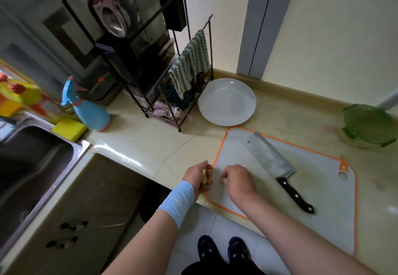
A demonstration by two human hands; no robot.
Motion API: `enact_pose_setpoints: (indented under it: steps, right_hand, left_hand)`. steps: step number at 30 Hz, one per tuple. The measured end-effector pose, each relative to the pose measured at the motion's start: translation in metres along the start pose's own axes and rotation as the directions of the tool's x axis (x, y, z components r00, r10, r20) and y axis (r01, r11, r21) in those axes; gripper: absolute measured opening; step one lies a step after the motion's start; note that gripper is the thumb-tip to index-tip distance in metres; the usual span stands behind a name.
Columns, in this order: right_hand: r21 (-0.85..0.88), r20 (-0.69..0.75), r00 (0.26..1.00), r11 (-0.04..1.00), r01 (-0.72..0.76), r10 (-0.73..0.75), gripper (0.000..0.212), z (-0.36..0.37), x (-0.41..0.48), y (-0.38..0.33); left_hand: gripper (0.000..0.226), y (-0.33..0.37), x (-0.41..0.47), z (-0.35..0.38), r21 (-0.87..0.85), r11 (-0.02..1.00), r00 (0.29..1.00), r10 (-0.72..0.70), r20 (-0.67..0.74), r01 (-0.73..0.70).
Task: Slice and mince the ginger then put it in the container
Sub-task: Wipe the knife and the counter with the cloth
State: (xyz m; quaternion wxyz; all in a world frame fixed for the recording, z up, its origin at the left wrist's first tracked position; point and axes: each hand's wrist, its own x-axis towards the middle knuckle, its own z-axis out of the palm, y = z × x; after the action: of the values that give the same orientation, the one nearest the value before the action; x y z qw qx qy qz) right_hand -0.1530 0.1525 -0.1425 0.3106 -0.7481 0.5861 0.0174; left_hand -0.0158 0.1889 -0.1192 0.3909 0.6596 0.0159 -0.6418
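Beige countertop [150, 145], steel sink [32, 156], white-tiled floor [204, 221], cream wall [333, 37]

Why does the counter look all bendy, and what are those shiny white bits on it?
Head view: the wide-angle lens bends the counter edge and the door frame; the white streaks are glare on the glossy counter; the rack at top left is blurry, the cleaver sharper.
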Motion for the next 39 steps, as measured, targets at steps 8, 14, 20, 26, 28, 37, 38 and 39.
enact_pose_setpoints:
  steps: [8, 14, 20, 26, 28, 37, 38, 39]
  right_hand:
    - [-0.041, 0.207, 0.976, 0.997, 0.071, -0.062, 0.016, -0.025, 0.011, -0.016]
    - [0.331, 0.255, 0.964, 0.943, -0.021, -0.068, 0.013, -0.032, -0.006, -0.095]
    - [0.337, 0.270, 0.960, 0.941, -0.018, -0.078, 0.015, 0.023, -0.018, -0.185]
    - [0.248, 0.279, 0.958, 0.969, -0.007, -0.064, 0.016, 0.092, -0.024, -0.244]
    - [0.209, 0.262, 0.962, 0.978, 0.024, -0.079, 0.020, 0.108, -0.023, -0.254]
    - [0.113, 0.168, 0.985, 0.993, 0.020, -0.039, 0.017, 0.145, -0.018, -0.272]
    - [0.101, 0.165, 0.986, 0.995, 0.019, -0.036, 0.019, 0.147, -0.018, -0.273]
    - [0.088, 0.164, 0.986, 0.996, 0.024, -0.038, 0.019, 0.149, -0.018, -0.274]
  left_hand:
    - [0.012, -0.012, -0.012, -0.006, 0.170, 0.975, 0.981, 0.163, -0.102, -0.144]
    - [0.025, 0.010, -0.024, -0.046, 0.209, 0.950, 0.970, 0.242, -0.033, -0.230]
    - [0.030, 0.030, -0.035, -0.154, 0.347, 0.909, 0.960, 0.270, -0.070, -0.231]
    - [0.025, 0.026, -0.005, -0.256, 0.475, 0.873, 0.982, 0.167, -0.088, -0.106]
    - [0.043, 0.024, 0.006, -0.277, 0.570, 0.820, 0.986, 0.131, -0.101, -0.051]
    - [0.034, 0.022, 0.015, -0.328, 0.738, 0.632, 0.947, 0.318, 0.033, -0.238]
    - [0.033, 0.022, 0.014, -0.330, 0.745, 0.619, 0.943, 0.332, 0.036, -0.247]
    - [0.032, 0.024, 0.012, -0.330, 0.744, 0.617, 0.941, 0.335, 0.044, -0.255]
